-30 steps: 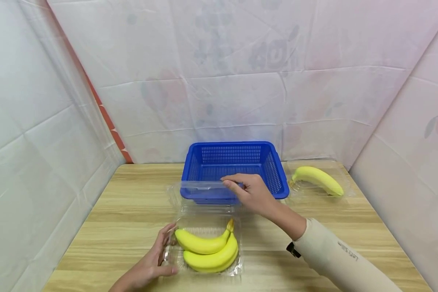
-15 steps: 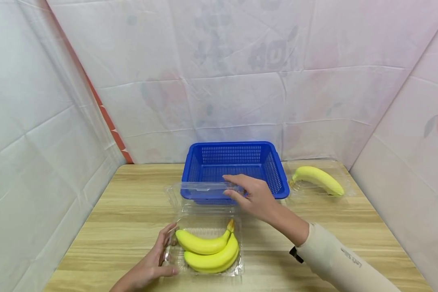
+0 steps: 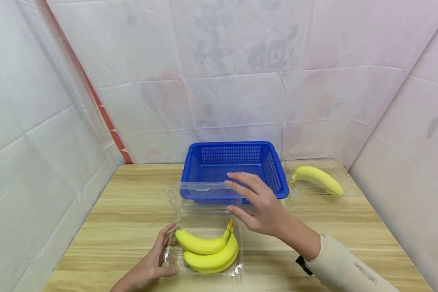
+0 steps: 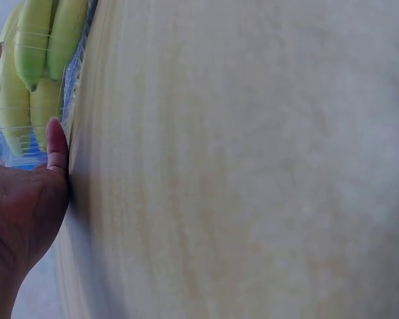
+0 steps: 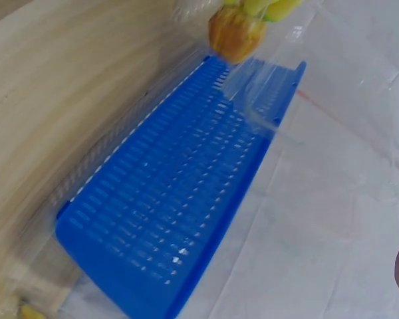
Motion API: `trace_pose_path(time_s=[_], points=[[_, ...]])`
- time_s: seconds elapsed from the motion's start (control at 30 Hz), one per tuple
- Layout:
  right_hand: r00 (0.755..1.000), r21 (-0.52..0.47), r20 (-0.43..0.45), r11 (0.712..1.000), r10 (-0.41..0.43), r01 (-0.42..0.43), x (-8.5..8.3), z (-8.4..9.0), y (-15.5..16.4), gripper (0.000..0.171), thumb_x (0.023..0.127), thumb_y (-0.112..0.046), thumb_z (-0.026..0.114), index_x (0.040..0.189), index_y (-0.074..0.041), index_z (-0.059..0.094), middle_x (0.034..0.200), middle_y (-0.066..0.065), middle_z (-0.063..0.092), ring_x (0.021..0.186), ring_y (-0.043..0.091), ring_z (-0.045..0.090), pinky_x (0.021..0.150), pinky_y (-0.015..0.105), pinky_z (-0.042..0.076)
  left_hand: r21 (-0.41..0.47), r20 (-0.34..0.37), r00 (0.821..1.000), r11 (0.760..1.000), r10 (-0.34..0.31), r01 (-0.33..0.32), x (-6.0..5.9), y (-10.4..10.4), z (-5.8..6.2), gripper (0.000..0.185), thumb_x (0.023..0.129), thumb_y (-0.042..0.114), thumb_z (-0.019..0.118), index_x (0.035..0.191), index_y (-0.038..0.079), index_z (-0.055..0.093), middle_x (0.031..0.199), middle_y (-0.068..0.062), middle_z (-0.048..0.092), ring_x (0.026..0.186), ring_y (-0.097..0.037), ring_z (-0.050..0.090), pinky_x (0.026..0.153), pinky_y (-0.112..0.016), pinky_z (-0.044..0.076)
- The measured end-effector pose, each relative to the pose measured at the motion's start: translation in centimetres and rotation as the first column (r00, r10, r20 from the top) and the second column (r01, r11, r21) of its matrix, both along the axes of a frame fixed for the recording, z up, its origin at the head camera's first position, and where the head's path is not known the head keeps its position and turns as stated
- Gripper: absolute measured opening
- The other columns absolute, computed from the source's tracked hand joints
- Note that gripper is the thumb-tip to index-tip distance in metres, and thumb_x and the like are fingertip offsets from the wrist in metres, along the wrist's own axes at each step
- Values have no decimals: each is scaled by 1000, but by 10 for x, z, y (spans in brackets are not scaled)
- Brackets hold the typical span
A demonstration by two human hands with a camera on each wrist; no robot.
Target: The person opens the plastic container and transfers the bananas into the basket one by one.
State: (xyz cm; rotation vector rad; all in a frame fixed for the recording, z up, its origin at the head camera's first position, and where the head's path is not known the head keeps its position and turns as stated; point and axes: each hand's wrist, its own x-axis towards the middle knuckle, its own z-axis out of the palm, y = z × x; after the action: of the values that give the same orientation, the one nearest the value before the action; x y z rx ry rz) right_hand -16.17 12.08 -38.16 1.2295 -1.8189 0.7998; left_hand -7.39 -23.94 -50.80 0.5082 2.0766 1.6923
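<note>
A clear plastic clamshell box (image 3: 238, 269) sits on the wooden table, its lid (image 3: 206, 186) raised toward the back. Inside lie yellow bananas (image 3: 213, 261), their stems together at the right. My left hand (image 3: 151, 259) grips the box's left side, thumb at the front corner and fingers along the side wall; in the left wrist view the thumb (image 4: 56, 143) lies against the box below the bananas. My right hand (image 3: 260, 205) hovers at the lid's right edge, fingers spread and holding nothing. In the right wrist view only a bit of a finger shows at the right edge.
Behind the lid stands a blue perforated basket (image 3: 230, 151), against the cloth backdrop (image 3: 237, 101). At the back right another clear plastic box (image 3: 290, 164) holds one banana (image 3: 318, 178). Cloth walls border the table (image 3: 106, 227) on both sides.
The right hand has let go of the lid's edge, spread its fingers and drawn a little to the right and nearer. The lid stays raised; the left hand has not moved.
</note>
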Motion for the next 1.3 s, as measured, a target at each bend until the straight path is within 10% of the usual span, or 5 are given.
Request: trace_pose_path(time_s=[0.37, 0.57, 0.77, 1.03, 1.3], points=[[973, 111, -85, 973, 214, -204, 20, -3, -14, 41, 104, -29, 69, 130, 3, 72, 133, 21, 72, 122, 34, 70, 110, 40, 58, 1, 12, 1000, 1000, -2, 2, 0, 0, 1, 111, 94, 8, 75, 170, 15, -4, 177, -26, -2, 136, 12, 38, 103, -26, 48], [960, 234, 27, 932, 279, -277, 28, -17, -20, 42, 102, -28, 71, 136, -3, 69, 130, 13, 74, 120, 23, 72, 104, 33, 61, -20, 26, 1000, 1000, 3, -2, 0, 0, 1, 111, 94, 9, 75, 171, 18, -4, 178, -24, -1, 135, 12, 39, 103, -26, 49], [959, 475, 268, 853, 94, -216, 33, -32, -20, 50, 105, -42, 66, 148, -15, 63, 142, 3, 70, 132, 17, 67, 114, 36, 55, -34, 45, 999, 999, 2, -1, -1, 0, 2, 110, 95, 11, 75, 171, 22, -4, 179, -23, 0, 135, 12, 39, 104, -28, 49], [841, 721, 490, 650, -231, -241, 31, -46, -24, 65, 103, -59, 61, 158, -26, 53, 157, 1, 60, 144, 24, 60, 118, 49, 52, -25, 35, 999, 1000, 2, -1, -1, -1, 0, 110, 94, 10, 76, 171, 23, -2, 178, -24, 1, 135, 12, 39, 104, -26, 48], [838, 746, 499, 602, -220, -286, 28, -52, -27, 72, 95, -63, 72, 155, -27, 56, 137, -8, 71, 124, 10, 66, 110, 35, 53, -43, 46, 999, 999, 11, -9, -1, -1, 2, 112, 93, 11, 77, 171, 23, -3, 179, -23, 3, 140, 4, 39, 107, -31, 47]])
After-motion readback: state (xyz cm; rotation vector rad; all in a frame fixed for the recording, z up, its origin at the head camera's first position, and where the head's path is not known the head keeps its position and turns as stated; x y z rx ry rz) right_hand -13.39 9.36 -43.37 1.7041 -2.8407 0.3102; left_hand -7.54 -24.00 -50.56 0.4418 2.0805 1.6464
